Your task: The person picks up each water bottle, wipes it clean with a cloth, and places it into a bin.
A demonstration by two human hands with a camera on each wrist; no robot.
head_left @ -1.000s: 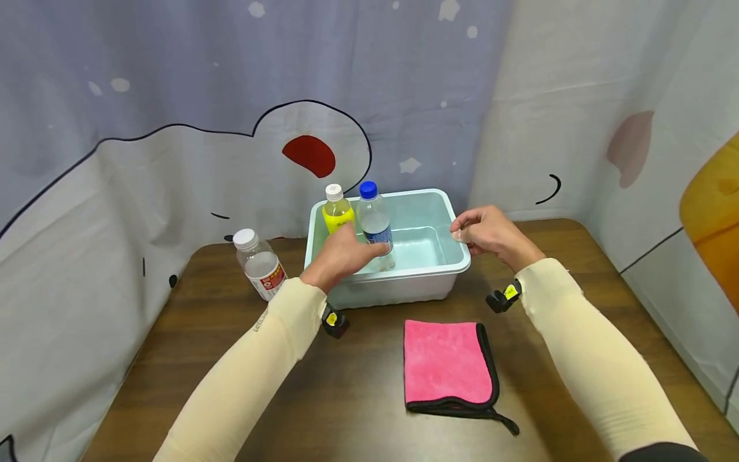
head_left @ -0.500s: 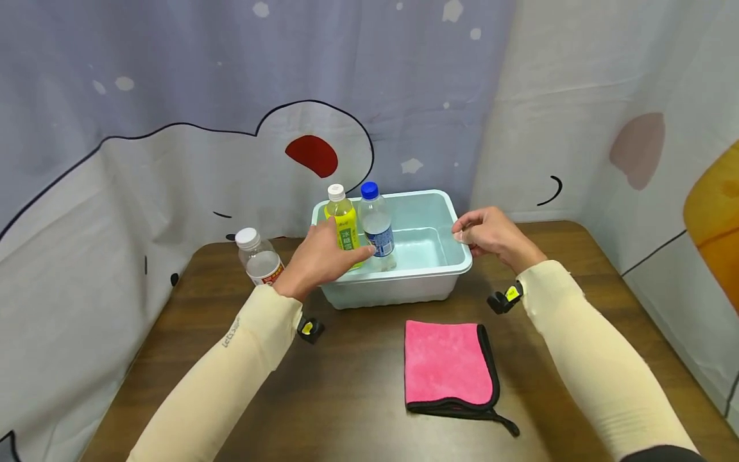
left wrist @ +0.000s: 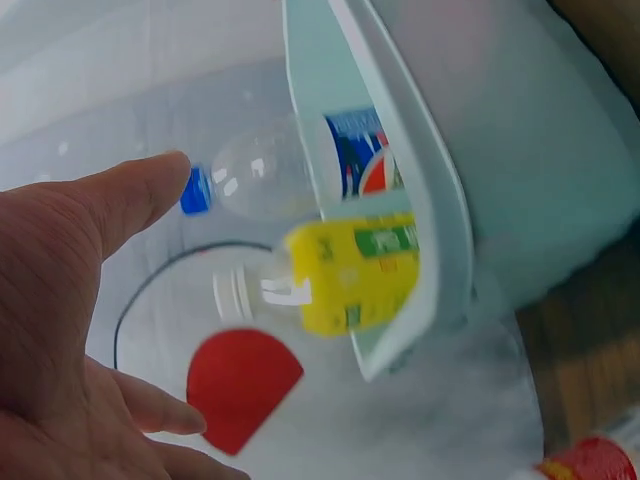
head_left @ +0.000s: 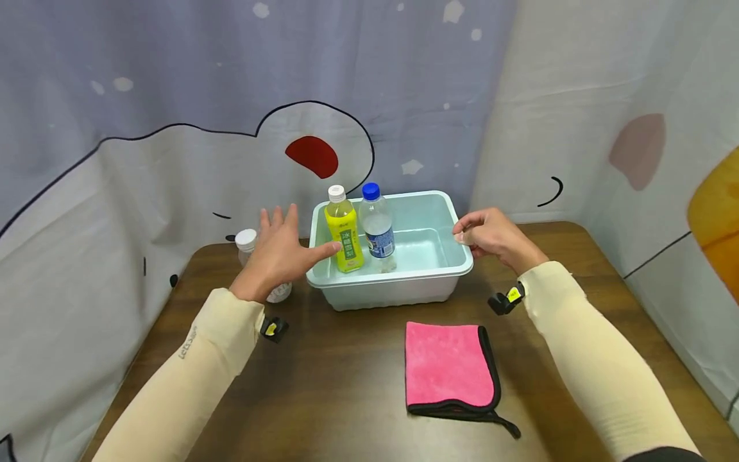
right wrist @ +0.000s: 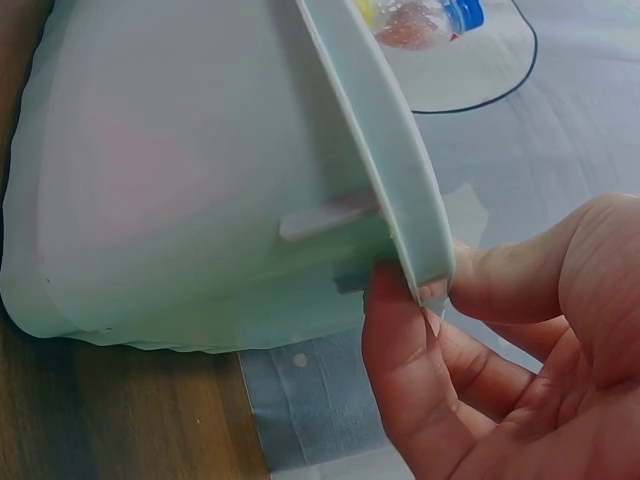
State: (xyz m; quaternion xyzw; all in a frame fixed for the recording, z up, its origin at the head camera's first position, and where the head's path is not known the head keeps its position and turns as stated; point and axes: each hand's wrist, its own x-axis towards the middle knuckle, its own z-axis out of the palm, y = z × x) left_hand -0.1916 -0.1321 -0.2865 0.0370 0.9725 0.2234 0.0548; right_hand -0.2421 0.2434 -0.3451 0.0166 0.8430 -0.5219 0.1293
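Note:
A pale green plastic basin (head_left: 398,296) sits toward the back of the table. Inside it, on the left, stand a yellow-labelled drink bottle (head_left: 345,234) with a white cap and a clear bottle (head_left: 378,224) with a blue cap. My right hand (head_left: 493,240) pinches the basin's right rim between thumb and fingers, as the right wrist view shows. Fingers spread, my left hand (head_left: 283,253) is left of the basin and holds nothing. Behind it, partly hidden, stands a clear bottle (head_left: 246,241) with a white cap, whose red label (left wrist: 595,462) shows in the left wrist view.
A folded pink cloth (head_left: 449,366) with black edging and a loop lies in front of the basin on the wooden table (head_left: 323,398). A printed curtain (head_left: 416,96) hangs right behind the table's back edge and along the sides.
My left hand has come away from the yellow-labelled bottle, moving left out of the basin toward the white-capped clear bottle, its fingers spreading. My right hand stays on the rim.

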